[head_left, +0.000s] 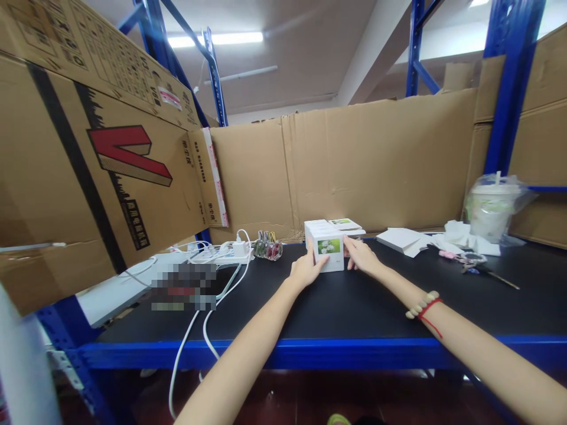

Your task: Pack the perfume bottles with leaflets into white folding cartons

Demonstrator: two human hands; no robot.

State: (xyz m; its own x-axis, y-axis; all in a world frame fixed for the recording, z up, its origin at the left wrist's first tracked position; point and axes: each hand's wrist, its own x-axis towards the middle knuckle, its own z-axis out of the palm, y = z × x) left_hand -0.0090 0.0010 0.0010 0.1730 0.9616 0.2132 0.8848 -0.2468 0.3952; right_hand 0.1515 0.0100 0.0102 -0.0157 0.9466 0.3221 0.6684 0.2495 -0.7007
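Flanking the white flower-print boxes (329, 247), left hand (306, 268) and right hand (361, 255) press their sides; a cardboard carton (97, 183) reads "V".

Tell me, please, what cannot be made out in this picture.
In the head view:
Box: print below its photo, too small to read.
Box's back: hidden by its front.
Left hand: some fingers, hidden by the hand itself.
Thing at left: covered by pixel blocks.
Left arm: cut off by bottom edge.
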